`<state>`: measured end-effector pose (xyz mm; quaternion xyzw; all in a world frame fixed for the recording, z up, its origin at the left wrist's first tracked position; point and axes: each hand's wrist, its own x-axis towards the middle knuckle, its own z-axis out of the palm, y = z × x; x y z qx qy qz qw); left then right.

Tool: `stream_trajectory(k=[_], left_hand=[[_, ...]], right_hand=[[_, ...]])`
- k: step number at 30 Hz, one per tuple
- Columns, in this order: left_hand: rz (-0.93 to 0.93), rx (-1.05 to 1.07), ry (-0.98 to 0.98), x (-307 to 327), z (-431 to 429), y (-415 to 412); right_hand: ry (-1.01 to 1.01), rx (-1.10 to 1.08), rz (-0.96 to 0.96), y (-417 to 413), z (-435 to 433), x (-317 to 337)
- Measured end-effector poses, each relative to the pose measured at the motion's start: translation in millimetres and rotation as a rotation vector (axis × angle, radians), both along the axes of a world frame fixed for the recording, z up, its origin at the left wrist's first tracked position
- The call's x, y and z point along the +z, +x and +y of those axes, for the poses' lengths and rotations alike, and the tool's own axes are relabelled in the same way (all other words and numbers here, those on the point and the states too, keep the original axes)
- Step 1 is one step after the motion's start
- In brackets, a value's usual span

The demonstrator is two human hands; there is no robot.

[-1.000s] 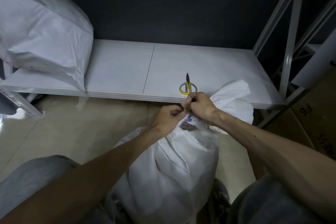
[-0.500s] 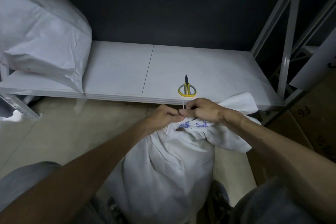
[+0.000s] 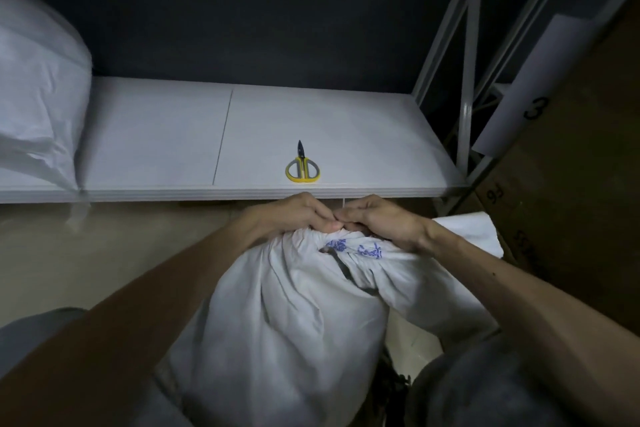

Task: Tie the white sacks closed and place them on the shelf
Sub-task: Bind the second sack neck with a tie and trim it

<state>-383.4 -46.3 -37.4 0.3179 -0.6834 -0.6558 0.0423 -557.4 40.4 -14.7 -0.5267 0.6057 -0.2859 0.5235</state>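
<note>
Here two white sacks show: the shelved sack lies at the left end of the shelf, a corner drooping over its front edge, and the floor sack stands just before that edge, between the person's knees. The left hand and right hand meet at its gathered neck, fingers curled and pinching the bunched cloth. One pair of scissors lies near the front edge just beyond the hands, with bare board stretching from the shelved sack to the frame post.
</note>
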Motion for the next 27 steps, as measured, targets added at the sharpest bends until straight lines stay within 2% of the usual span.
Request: stream_trajectory(k=[2,6,10,13,17,24,27], left_hand=[[0.003,0.07,-0.062,0.4,6.3,-0.9],[0.07,0.426,-0.214,1.0,26.3,7.0],[0.149,0.575,-0.162,-1.4,38.9,16.8],[0.135,0.643,-0.14,0.2,39.6,21.2],[0.1,0.747,-0.188,-6.5,36.4,21.1],[0.107,0.721,-0.148,-12.0,33.2,19.0],[0.078,0.715,-0.137,-11.5,30.8,19.8]], right_hand=[[-0.042,-0.027,0.077,-1.4,0.5,-2.1],[-0.116,-0.017,0.13,10.8,-4.0,-0.2],[-0.15,-0.011,0.172,24.2,-12.1,-1.2],[-0.18,-0.021,0.273,31.9,-17.8,-3.1],[-0.263,-0.035,0.532,40.4,-27.5,-1.9],[-0.312,-0.011,0.651,39.5,-32.5,-7.6],[-0.395,0.043,0.751,42.4,-31.0,-9.2]])
